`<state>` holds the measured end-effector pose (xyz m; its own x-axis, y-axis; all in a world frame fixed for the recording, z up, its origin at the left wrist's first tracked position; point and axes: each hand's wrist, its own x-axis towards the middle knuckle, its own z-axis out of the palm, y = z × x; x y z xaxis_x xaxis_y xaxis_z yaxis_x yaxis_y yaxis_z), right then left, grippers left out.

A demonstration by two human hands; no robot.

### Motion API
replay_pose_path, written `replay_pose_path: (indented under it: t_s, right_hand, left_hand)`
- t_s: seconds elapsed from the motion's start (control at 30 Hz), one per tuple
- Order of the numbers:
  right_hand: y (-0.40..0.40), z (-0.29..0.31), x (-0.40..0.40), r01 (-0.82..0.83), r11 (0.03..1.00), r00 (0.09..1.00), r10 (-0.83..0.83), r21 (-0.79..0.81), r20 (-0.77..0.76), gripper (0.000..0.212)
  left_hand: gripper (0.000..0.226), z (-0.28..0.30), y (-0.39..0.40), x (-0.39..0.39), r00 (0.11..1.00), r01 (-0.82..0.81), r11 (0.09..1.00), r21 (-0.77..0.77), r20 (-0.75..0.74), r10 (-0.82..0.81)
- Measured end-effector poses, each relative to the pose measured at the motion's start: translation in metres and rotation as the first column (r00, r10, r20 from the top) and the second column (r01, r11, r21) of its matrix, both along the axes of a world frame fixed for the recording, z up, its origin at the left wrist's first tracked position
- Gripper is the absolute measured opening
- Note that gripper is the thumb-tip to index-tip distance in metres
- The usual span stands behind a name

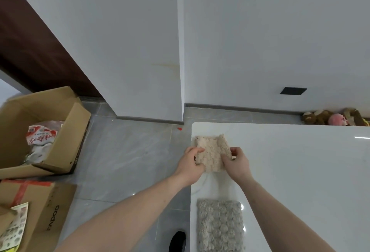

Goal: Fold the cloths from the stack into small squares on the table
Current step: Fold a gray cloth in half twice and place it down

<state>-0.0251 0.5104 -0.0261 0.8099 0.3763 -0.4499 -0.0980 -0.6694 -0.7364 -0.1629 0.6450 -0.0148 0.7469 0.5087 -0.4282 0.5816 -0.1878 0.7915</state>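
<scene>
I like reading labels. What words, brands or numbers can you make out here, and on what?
"RAPOO": side of the sealed cardboard box, first letter unclear.
Red characters on the plastic bag in the open cardboard box: unreadable.
Leaflet print: too small.

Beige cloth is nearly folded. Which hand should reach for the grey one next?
Probably the right hand: the grey cloth lies below it on the table, while the left hand is at the table's edge.

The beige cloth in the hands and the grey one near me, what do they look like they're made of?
Beige cloth: soft, fluffy pile, likely microfibre or chenille; the nubby surface bends between the hands. Grey cloth: similar plush fabric, with raised rounded tufts in rows. The exact fibre of either cannot be told.
</scene>
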Motion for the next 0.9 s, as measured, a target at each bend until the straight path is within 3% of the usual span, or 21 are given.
replay_pose_path:
  t_s: [0.13, 0.23, 0.3, 0.4, 0.5, 0.67, 0.9]
  right_hand:
    - [-0.011, -0.011, -0.009, -0.116, 0.977, 0.993, 0.118, -0.177, -0.004, 0.066]
    - [-0.018, -0.014, -0.019, -0.203, 0.941, 0.921, 0.277, -0.270, 0.272, 0.075]
    - [-0.020, -0.014, -0.025, -0.332, 0.886, 0.802, 0.446, -0.325, 0.398, 0.076]
    - [-0.020, -0.022, -0.033, -0.481, 0.771, 0.705, 0.623, -0.418, 0.339, 0.072]
    - [-0.023, -0.036, -0.033, -0.502, 0.712, 0.713, 0.662, -0.491, 0.231, 0.069]
    - [-0.025, -0.048, -0.021, -0.521, 0.657, 0.711, 0.687, -0.545, 0.149, 0.072]
    - [-0.022, -0.050, -0.018, -0.539, 0.610, 0.705, 0.704, -0.581, 0.085, 0.072]
  left_hand:
    - [0.062, -0.011, 0.009, 0.001, 0.971, 0.181, 0.983, 0.026, -0.163, -0.175]
    - [0.067, -0.014, 0.012, -0.001, 0.970, 0.210, 0.959, 0.188, -0.165, -0.180]
    - [0.072, -0.014, 0.012, -0.003, 0.948, 0.315, 0.861, 0.399, -0.171, -0.268]
    - [0.075, -0.023, 0.007, -0.001, 0.817, 0.576, 0.651, 0.495, -0.306, -0.489]
    - [0.076, -0.037, 0.003, 0.004, 0.731, 0.678, 0.621, 0.394, -0.449, -0.513]
    - [0.076, -0.043, 0.003, 0.012, 0.716, 0.684, 0.645, 0.342, -0.486, -0.502]
    - [0.058, -0.027, 0.021, 0.044, 0.914, 0.402, 0.695, 0.596, -0.218, -0.343]
